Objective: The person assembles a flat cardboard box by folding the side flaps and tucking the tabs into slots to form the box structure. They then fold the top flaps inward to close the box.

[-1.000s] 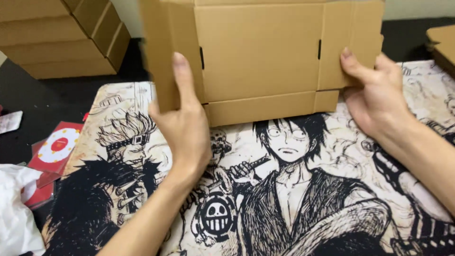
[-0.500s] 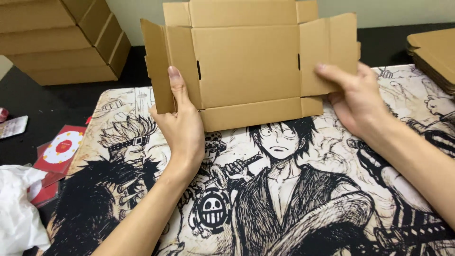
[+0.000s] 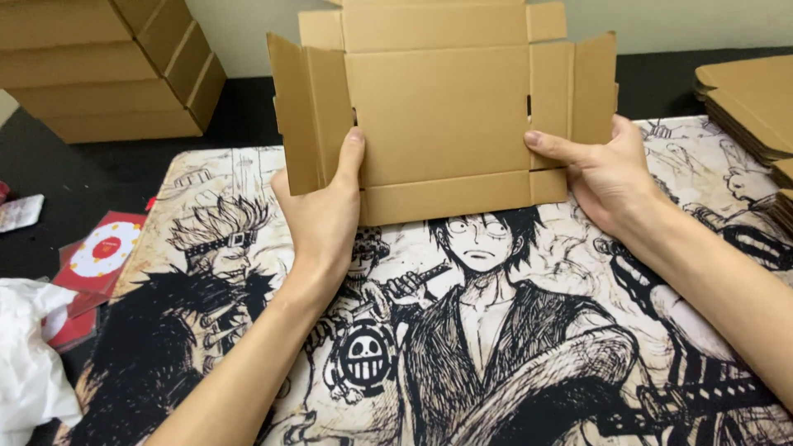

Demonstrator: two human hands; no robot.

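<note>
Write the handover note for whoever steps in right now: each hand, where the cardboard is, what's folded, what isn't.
Left hand: grip on the left side of the flat cardboard box blank, thumb on its front face.
Right hand: grip on the blank's right side, thumb along the crease.
Blank is held upright above the printed desk mat.
Done: both side flaps are angled forward.
Left: bottom strip and top flaps are unfolded; no box shape yet.
Nearby: finished boxes back left, more flat blanks at right.

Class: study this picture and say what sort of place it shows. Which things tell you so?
Probably a home packing desk. A flat cardboard box blank is held up over a comic-art desk mat; folded boxes are stacked at the back left, and more flat blanks are piled on the right.
</note>
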